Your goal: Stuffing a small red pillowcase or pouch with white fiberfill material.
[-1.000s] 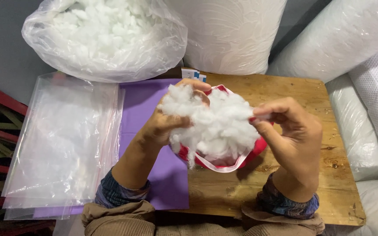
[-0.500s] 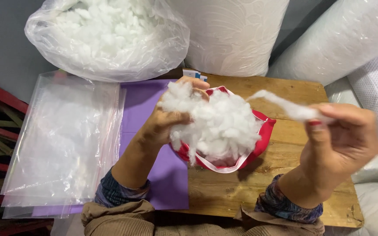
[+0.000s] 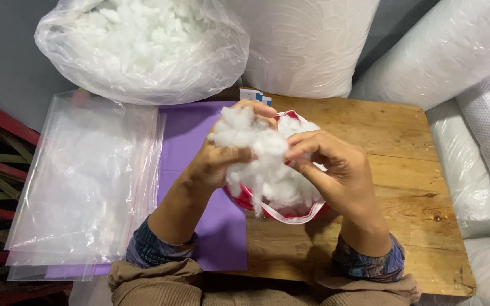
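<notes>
A: Start at your left. What lies there?

B: A stack of clear bags [image 3: 83, 181] lies flat, overhanging a purple sheet [image 3: 191, 141]. Behind them a big clear sack [image 3: 143, 48] bulges with white stuffing. The sheet runs under your left forearm and covers the left part of the tabletop [image 3: 392, 136].

A: And your left hand?

B: Your left hand [image 3: 216, 161] is raised over the sheet's edge, its grip clamped on a wad of white fill [image 3: 256, 147], thumb on the near side, fingertips curled over the top.

A: Where is the wad?

B: In the air between your hands, above a red pouch [image 3: 290, 209] with a pale rim that sits on the tabletop. More fill spills from the pouch's mouth, and the wad hides most of it.

A: Your right hand?

B: Your right hand [image 3: 336, 170] has its fingertips pinched together on the wad's right side, just beside the left thumb.

A: Further right?

B: Bare wood, then white pillows [image 3: 472, 102] crowd the tabletop's far and right edges. A small blue and white card [image 3: 255, 95] peeks out behind the wad.

A: What differs from half a second ago?

B: Then your right hand was drawn well out to the right, stretching a thin strand from the wad. Now it is back at the wad, and the strand is gone.
</notes>
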